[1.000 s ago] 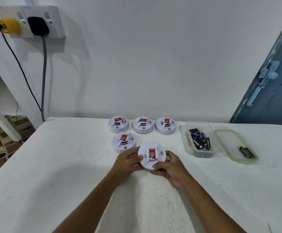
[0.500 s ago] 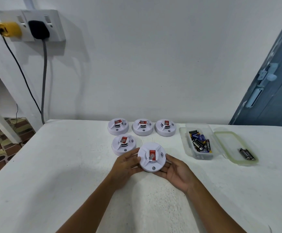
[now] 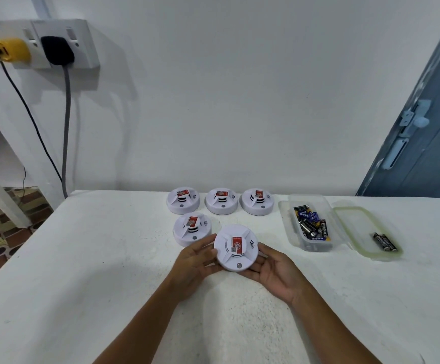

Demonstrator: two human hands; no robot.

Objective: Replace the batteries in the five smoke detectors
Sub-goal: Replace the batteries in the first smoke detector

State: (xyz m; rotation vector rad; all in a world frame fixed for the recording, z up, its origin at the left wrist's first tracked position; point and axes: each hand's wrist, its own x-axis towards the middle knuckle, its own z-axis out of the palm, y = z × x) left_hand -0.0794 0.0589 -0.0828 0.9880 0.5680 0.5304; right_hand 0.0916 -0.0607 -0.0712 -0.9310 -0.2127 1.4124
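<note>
Smoke detector (image 3: 236,247), seen from the head camera, is a round white disc with raised ribs, a red label at its centre and a small button near the front edge. Both hands hold it just above the white table (image 3: 95,271): the left hand (image 3: 196,261) grips its left rim with curled fingers, and the right hand (image 3: 274,273) cradles it from beneath, fingers curved around the right edge. Four more detectors sit behind: one (image 3: 192,229) just beside the held one, three (image 3: 221,200) in a row. A clear container (image 3: 285,214) holds several batteries (image 3: 312,225); its lid (image 3: 344,214) carries two batteries (image 3: 384,241).
</note>
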